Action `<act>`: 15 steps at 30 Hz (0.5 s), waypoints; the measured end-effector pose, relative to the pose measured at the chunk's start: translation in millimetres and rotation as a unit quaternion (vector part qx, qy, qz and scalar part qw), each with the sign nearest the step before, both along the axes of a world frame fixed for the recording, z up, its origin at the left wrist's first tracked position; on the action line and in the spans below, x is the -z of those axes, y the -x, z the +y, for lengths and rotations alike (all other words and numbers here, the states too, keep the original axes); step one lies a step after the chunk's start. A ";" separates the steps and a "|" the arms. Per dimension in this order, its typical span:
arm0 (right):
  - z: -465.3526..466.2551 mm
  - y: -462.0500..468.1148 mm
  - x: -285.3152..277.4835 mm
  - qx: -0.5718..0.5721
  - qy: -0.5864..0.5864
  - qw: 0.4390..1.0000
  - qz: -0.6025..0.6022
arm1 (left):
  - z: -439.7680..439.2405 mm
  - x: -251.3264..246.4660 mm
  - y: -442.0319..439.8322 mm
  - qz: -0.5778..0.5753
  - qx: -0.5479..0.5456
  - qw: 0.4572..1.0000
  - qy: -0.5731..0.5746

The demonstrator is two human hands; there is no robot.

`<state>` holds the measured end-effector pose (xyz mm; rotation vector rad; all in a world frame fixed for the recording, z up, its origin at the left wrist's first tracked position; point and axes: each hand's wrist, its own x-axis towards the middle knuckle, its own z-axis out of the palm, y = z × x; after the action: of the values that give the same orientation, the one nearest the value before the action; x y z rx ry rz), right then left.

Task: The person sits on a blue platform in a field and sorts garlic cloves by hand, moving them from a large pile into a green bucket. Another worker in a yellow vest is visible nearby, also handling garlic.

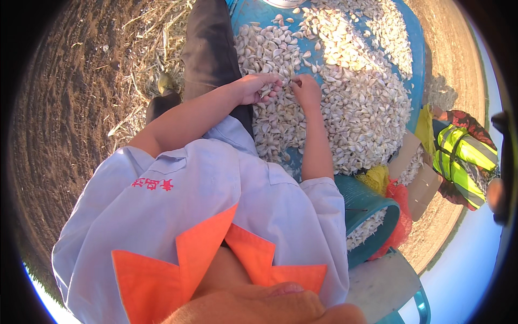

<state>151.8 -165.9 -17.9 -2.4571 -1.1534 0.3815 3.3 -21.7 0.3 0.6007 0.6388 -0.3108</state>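
A broad heap of loose garlic cloves [364, 117] lies on a blue surface [253, 12] before me. Over its near left part, my left hand [261, 88] is curled, palm up, around a few garlic cloves [265, 92]. Just to the right of it, my right hand [306, 91] is held over the cloves with thumb and fingertips drawn together. Whether a clove is between those fingertips cannot be seen. The two hands are close but apart.
A tipped green bucket [366, 186] of cloves, a red mesh bag [400, 202], yellow netting [376, 178] and a cardboard box [421, 188] are at right. A person in a reflective vest [465, 158] is beyond. My dark-trousered leg [210, 44] borders the heap.
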 end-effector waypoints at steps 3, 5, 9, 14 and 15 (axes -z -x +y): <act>3.3 3.1 14.5 0.003 0.027 0.997 -0.070 | 1.1 1.6 0.3 0.005 -0.004 1.000 -0.024; 1.9 3.4 17.4 0.040 0.006 0.999 -0.032 | 0.3 2.3 0.8 0.009 -0.009 1.000 -0.027; -3.4 -3.2 6.5 0.061 0.041 0.996 -0.045 | -0.3 2.2 0.7 0.010 -0.012 0.999 -0.042; -0.3 -5.7 -9.9 0.118 -0.184 0.898 0.383 | 3.5 1.9 1.7 0.008 -0.007 1.000 0.003; 0.8 -2.6 -10.7 0.057 -0.234 0.854 0.462 | 3.9 1.1 2.8 0.016 -0.014 1.000 0.000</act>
<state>154.4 -165.2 -7.1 -1.5565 -0.5680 0.9712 0.4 -17.8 -0.8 0.5879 0.6767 -0.2950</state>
